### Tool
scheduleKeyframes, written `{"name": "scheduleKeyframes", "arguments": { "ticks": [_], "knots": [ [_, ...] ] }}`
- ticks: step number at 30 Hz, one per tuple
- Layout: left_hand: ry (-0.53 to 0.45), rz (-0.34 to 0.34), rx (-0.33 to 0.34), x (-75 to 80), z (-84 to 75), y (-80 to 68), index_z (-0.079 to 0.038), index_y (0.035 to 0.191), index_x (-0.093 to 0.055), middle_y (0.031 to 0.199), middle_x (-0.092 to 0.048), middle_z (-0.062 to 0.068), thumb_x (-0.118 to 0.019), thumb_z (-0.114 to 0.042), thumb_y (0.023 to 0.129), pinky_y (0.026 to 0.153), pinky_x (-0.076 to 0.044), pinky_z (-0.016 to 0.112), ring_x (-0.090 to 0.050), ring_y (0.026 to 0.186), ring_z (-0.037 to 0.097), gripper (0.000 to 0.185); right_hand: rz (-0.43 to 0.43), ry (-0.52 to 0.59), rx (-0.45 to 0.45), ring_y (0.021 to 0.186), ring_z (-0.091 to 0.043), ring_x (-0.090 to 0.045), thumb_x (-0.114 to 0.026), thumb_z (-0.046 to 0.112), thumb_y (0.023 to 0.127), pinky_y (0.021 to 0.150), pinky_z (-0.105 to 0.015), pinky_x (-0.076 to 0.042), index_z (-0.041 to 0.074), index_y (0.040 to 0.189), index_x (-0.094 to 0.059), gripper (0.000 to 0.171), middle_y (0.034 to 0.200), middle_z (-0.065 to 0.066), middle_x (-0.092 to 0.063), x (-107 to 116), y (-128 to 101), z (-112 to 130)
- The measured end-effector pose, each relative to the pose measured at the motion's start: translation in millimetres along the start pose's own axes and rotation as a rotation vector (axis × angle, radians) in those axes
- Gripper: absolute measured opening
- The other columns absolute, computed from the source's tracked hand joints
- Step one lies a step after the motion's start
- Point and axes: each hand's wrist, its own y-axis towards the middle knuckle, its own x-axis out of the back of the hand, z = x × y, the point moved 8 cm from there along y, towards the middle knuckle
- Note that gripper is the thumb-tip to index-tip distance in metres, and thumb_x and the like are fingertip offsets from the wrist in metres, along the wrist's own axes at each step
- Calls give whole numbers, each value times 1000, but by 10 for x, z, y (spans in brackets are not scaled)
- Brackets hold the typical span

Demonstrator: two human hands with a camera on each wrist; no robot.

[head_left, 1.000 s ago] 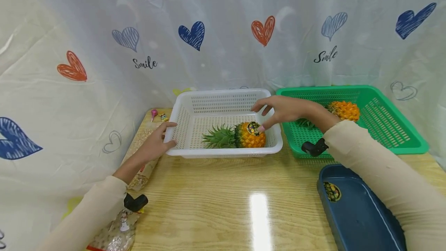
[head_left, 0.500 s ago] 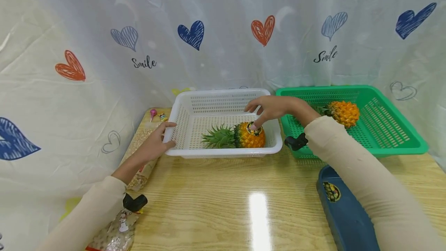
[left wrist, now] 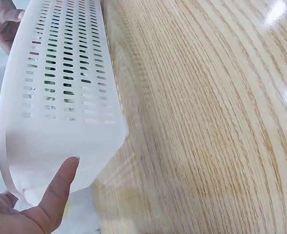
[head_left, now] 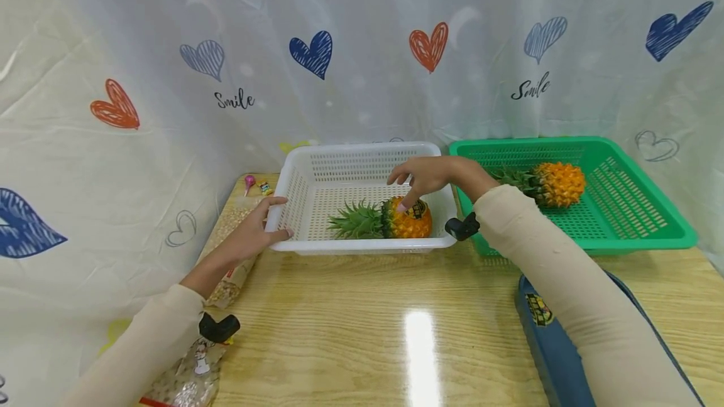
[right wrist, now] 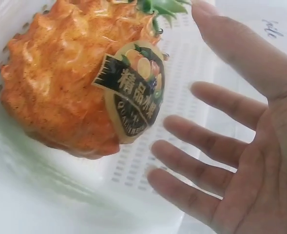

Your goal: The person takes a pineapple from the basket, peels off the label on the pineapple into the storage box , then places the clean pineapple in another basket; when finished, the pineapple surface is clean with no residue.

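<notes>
In the head view, a pineapple (head_left: 408, 222) lies on its side in a white plastic basket (head_left: 362, 245), its leafy crown pointing left. A black and gold label (right wrist: 133, 92) is stuck on its orange side. My right hand (head_left: 427, 176) hovers over the fruit, its fingers spread and loosely bent. Seen from the right wrist, the fingers stand apart from the pineapple, with the thumb near the crown. My left hand (head_left: 257, 231) holds the basket's left end. In the left wrist view, one digit (left wrist: 60, 190) presses the outer wall by the corner; other fingers are behind the rim.
A green basket (head_left: 639, 242) with another pineapple (head_left: 560, 185) stands at the right. A blue tray (head_left: 557, 347) with a label sits partly under my right forearm. Bagged goods (head_left: 226, 291), a lollipop (head_left: 249, 181) and a small packet (head_left: 264, 188) lie at the left.
My right hand has moved left across the pineapple, its thumb shifting from the label's right edge to its left side. My left hand and the white basket stay in place.
</notes>
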Motion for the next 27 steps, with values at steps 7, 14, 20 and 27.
{"name": "scheduleKeyframes", "arguments": {
  "ticks": [7,14,20,27],
  "knots": [
    [-3,0,14,11,11,-9,-10,158,-20,147,-42,30,-66,-16,97,91,-53,44,-51,130,46,76,42,-56,-12,143,-40,-39,-75,40,90,108,-55,-43,15,151,-46,72,156,-20,-39,-27,99,52],
    [-10,6,16,11,14,-14,-11,158,-20,146,-43,29,-66,-17,97,92,-52,43,-51,130,44,77,122,-81,-70,144,-40,-37,-74,44,91,108,-57,-43,17,151,-45,73,158,-19,-37,-109,195,10],
    [-15,7,23,7,17,-16,-11,158,-20,147,-42,28,-66,-17,97,92,-52,45,-50,131,44,77,205,-21,-142,143,-41,-39,-73,44,91,105,-60,-45,20,156,-38,77,162,-20,-30,-205,242,-16],
    [-15,5,18,8,21,-10,-11,158,-20,145,-45,28,-67,-17,96,91,-52,43,-52,129,43,77,269,21,-208,143,-37,-40,-79,39,87,101,-60,-48,26,159,-30,88,162,-15,-29,-300,269,-30]
  ]
}}
